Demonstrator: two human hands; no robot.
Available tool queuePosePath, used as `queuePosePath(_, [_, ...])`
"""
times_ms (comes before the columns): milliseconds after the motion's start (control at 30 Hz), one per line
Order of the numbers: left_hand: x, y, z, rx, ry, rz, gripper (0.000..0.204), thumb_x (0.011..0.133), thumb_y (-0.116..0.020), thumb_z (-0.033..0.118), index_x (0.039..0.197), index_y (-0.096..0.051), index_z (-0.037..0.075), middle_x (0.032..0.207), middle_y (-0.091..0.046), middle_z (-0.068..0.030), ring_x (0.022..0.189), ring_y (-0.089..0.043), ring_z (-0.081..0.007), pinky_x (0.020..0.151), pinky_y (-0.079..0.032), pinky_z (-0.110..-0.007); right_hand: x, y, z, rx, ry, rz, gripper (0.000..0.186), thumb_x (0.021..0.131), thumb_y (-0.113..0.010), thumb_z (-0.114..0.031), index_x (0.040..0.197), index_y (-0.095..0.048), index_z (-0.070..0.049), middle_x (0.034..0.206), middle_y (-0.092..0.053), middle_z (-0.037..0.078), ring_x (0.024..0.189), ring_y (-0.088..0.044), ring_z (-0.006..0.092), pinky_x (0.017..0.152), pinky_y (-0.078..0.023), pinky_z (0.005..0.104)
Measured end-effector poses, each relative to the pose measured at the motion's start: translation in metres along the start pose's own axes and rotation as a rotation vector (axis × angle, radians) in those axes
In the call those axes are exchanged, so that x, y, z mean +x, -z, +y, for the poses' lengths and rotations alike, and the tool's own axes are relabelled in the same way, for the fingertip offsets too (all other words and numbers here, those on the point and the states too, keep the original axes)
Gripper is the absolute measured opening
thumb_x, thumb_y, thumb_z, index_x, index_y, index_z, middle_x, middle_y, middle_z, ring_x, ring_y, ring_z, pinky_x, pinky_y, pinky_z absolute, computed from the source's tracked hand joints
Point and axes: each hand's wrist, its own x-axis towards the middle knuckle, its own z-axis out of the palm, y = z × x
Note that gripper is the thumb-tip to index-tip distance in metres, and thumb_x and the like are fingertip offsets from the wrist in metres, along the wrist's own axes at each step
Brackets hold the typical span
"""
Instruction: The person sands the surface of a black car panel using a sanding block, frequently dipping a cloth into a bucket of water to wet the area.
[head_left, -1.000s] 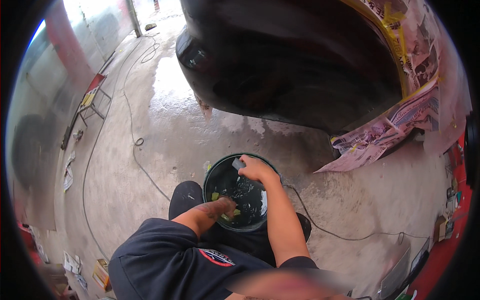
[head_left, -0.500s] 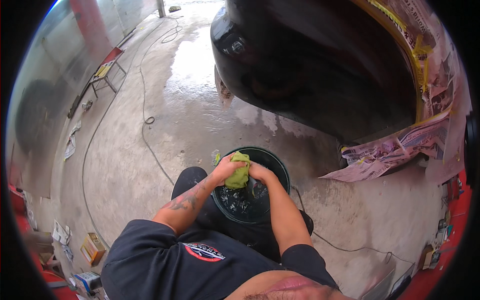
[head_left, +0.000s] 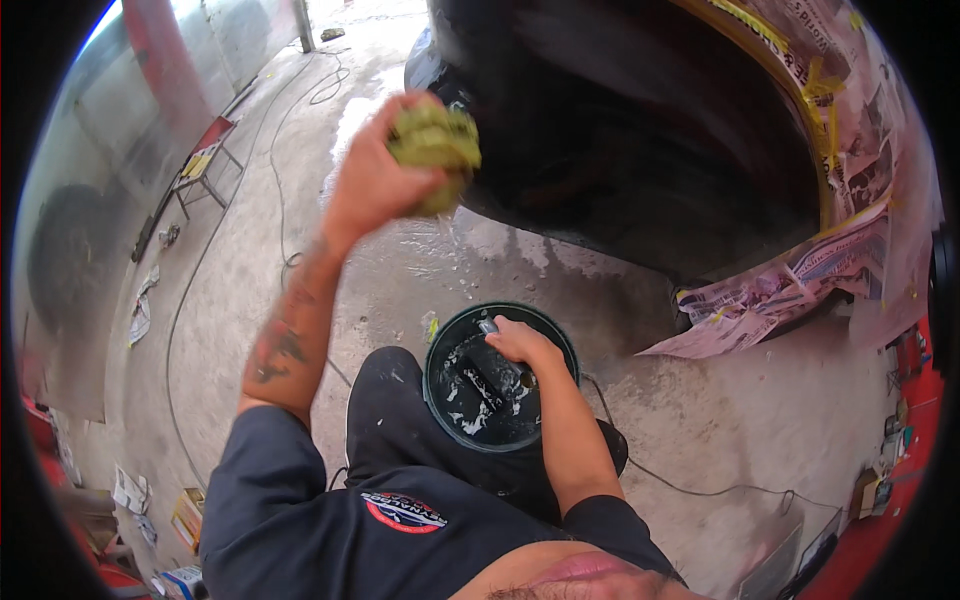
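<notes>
My left hand (head_left: 375,180) is raised in front of the black car body panel (head_left: 640,140), its fingers wrapped round a bunched yellow-green cloth (head_left: 435,150). Water drips below the cloth. I cannot tell whether it touches the panel. Lower down, my right hand (head_left: 520,342) is over the far side of a dark round bucket (head_left: 432,385). Its fingers close on a small grey piece (head_left: 487,325) whose kind is unclear. Water with white suds lies in the bucket, along with a dark oblong shape (head_left: 482,390). The bucket stands between my legs.
Pink newspaper (head_left: 790,285) and yellow tape (head_left: 828,110) mask the car's right part. Wet concrete (head_left: 410,250) lies below the panel. Cables (head_left: 180,300) run along the floor at left and right. A small stool (head_left: 205,170) stands by the left wall; a tin (head_left: 188,518) sits lower left.
Both hands were together on the cloth over the bucket. My left hand has lifted it up and leftward to the car; my right hand has stayed at the bucket.
</notes>
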Motion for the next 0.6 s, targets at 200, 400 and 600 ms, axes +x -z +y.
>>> queuePosePath(200, [0.113,-0.005,0.087,0.338,-0.43,0.302,0.036,0.075,-0.085,0.022,0.106,-0.069,0.01,0.099,-0.073,-0.0091,0.092,-0.07,-0.0296,0.079,-0.055,-0.041,-0.006,0.011,-0.007,0.032,-0.004,0.036,0.05,0.097,-0.057,-0.037,0.134,-0.056,-0.003,0.132,-0.063,0.027,0.125,-0.06,0.0434,0.104,-0.048,0.0517])
queuePosePath(400, [0.149,-0.083,0.098,0.907,-0.904,0.11,0.036,0.075,-0.085,0.028,0.102,-0.065,0.016,0.103,-0.064,-0.0081,0.093,-0.066,-0.0299,0.072,-0.056,-0.044,-0.01,0.021,-0.014,0.048,-0.009,0.097,0.051,0.094,-0.057,-0.035,0.134,-0.056,-0.004,0.131,-0.065,0.025,0.122,-0.062,0.0421,0.1,-0.05,0.0503])
queuePosePath(600, [0.15,-0.232,0.149,0.751,-1.211,-0.101,0.034,0.08,-0.078,0.036,0.1,-0.065,0.012,0.106,-0.066,-0.0093,0.098,-0.067,-0.0278,0.074,-0.058,-0.04,-0.026,0.034,-0.023,0.098,0.076,0.117,0.049,0.093,-0.058,-0.033,0.133,-0.059,-0.004,0.129,-0.065,0.029,0.122,-0.062,0.0433,0.104,-0.05,0.0513])
